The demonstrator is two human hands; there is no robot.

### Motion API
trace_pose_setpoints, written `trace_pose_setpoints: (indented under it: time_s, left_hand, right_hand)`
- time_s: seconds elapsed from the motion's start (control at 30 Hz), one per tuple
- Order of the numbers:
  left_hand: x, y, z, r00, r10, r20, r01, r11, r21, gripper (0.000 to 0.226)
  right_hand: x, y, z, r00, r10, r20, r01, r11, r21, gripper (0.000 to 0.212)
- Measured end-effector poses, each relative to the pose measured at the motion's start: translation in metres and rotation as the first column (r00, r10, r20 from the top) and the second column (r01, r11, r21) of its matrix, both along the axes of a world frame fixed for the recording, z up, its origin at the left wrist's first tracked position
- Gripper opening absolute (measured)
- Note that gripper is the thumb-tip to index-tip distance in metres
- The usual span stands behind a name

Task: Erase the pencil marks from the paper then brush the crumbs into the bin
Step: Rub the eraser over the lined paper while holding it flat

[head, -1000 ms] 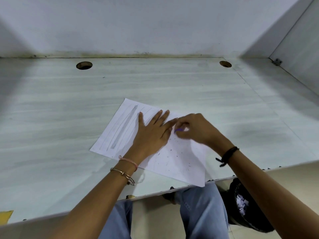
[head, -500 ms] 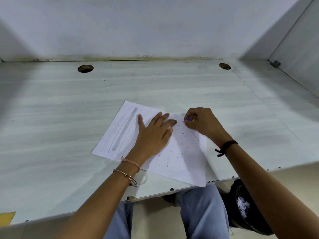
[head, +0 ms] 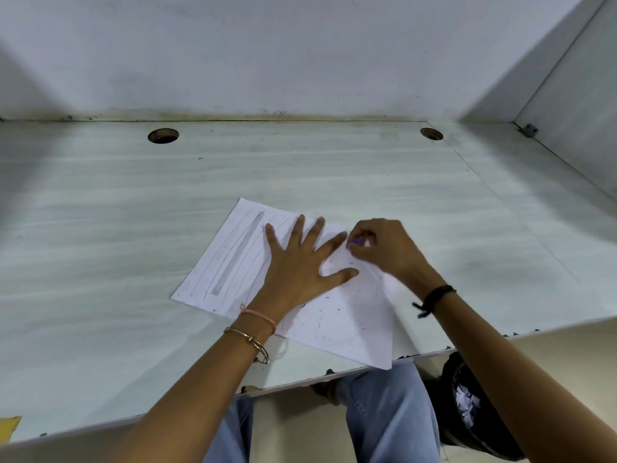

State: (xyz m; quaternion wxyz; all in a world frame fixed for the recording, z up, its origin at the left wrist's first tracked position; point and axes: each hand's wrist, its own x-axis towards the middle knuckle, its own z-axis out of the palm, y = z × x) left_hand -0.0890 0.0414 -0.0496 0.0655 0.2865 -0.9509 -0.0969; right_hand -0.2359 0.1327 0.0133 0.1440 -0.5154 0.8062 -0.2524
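Head view. A white paper (head: 350,315) lies askew on a pale, wood-grained desk (head: 133,228), its near corner reaching just over the front edge; grey pencil marks (head: 237,253), one broad shaded band flanked by thin lines, run along the sheet's left part; dark crumbs (head: 320,320) are scattered over its right and near part.

The left hand (head: 297,265) lies flat on the middle of the paper, fingers straight and spread, palm down, pressing the sheet to the desk and holding nothing; its wrist carries a pink band (head: 260,315) and a thin bangle (head: 248,339).

The right hand (head: 384,248) sits at the paper's far right edge, just beside the left forefinger; its fingers are curled and pinch a small purple eraser (head: 355,242), of which only a sliver shows; whether the eraser touches the sheet cannot be told; a black band (head: 434,297) circles this wrist.

A dark bin (head: 484,442) stands on the floor below the desk edge, to the right of the person's knees in blue jeans (head: 384,412); white scraps (head: 467,404) lie inside it.

Two round holes (head: 163,135) (head: 431,133) pierce the desk near the white wall (head: 300,55); a yellow scrap (head: 10,426) shows at the lower left corner.
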Motion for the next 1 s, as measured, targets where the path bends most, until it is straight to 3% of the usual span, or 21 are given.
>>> trace_pose_setpoints:
  time_s: [0.1, 0.27, 0.43, 0.63, 0.77, 0.83, 1.0]
  left_hand:
    - [0.000, -0.001, 0.002, 1.000, 0.001, 0.009, -0.001, 1.000, 0.000, 0.075]
    - [-0.001, -0.001, 0.000, 1.000, -0.016, 0.003, 0.016, 1.000, -0.015, 0.077]
    - [0.000, 0.000, 0.003, 1.000, -0.008, 0.007, 0.008, 1.000, -0.007, 0.076]
    - [0.001, -0.001, 0.002, 1.000, -0.019, 0.013, 0.019, 1.000, -0.012, 0.077]
    - [0.002, 0.000, 0.004, 1.000, -0.014, 0.011, 0.014, 1.000, 0.021, 0.074]
    - [0.002, -0.002, 0.006, 1.000, -0.024, -0.002, 0.024, 0.998, 0.053, 0.068]
    - [0.003, -0.007, 0.009, 0.966, 0.041, -0.257, 0.027, 0.967, 0.253, 0.046]
  right_hand:
    - [-0.021, -0.008, 0.006, 0.985, -0.169, -0.041, 0.169, 0.986, 0.006, 0.006]
    - [0.009, -0.001, 0.002, 0.999, 0.027, 0.034, -0.029, 0.998, 0.049, 0.002]
    - [-0.024, -0.009, 0.010, 0.987, -0.155, -0.042, 0.156, 0.987, 0.036, 0.005]
    - [0.007, -0.003, 0.004, 0.998, 0.031, 0.055, -0.035, 0.997, 0.062, 0.005]
    - [-0.032, -0.004, 0.005, 0.982, -0.191, -0.008, 0.191, 0.982, -0.003, 0.005]
    - [-0.041, -0.004, 0.005, 0.979, -0.199, -0.031, 0.200, 0.980, 0.014, 0.005]
    - [0.013, 0.007, 0.006, 0.997, -0.063, 0.047, 0.068, 0.990, -0.123, 0.005]
